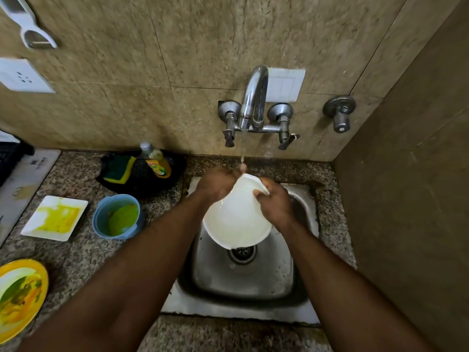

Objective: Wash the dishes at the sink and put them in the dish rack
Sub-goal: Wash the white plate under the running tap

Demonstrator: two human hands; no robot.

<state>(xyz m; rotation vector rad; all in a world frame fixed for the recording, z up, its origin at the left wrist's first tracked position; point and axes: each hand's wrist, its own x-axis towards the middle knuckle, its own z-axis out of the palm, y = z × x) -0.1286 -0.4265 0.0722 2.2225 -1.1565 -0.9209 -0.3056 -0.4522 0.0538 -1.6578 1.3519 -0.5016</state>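
Observation:
A white round plate is tilted over the steel sink, its top edge under the running tap. My left hand holds the plate's upper left rim, and the water falls just at its fingertips. My right hand grips the upper right rim, fingers curled over the edge. On the counter to the left lie a dirty white square plate, a blue bowl with green residue and a yellow plate with food smears.
A black tray behind the bowl holds a green and yellow sponge and a dish soap bottle. A side wall closes in on the right. A dark rack shows at the far left edge. The sink drain lies below the plate.

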